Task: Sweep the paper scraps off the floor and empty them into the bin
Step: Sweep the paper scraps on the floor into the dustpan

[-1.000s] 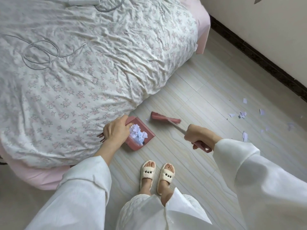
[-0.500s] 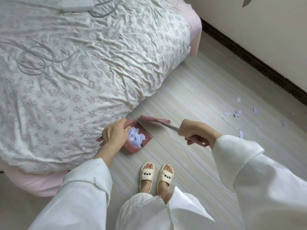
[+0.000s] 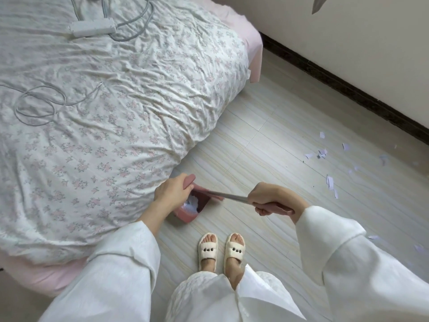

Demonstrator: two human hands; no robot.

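My left hand (image 3: 173, 194) grips the handle of a pink dustpan (image 3: 185, 213) that sits tilted on the floor beside the bed, with white paper scraps (image 3: 192, 203) inside it. My right hand (image 3: 270, 198) grips the pink handle of a small broom (image 3: 228, 195). Its metal shaft reaches left across the dustpan's mouth, and the brush head is mostly hidden behind my left hand. Several loose paper scraps (image 3: 321, 153) lie scattered on the floor at the right, near the wall. No bin is in view.
A bed (image 3: 111, 112) with a floral sheet fills the left, with a power strip (image 3: 92, 27) and cables on it. A dark skirting board (image 3: 348, 87) runs along the wall at the right. My slippered feet (image 3: 220, 249) stand just below the dustpan.
The broom has swung left from the open floor over to the dustpan. The dustpan has tipped up more steeply, and my left hand has shifted onto its handle.
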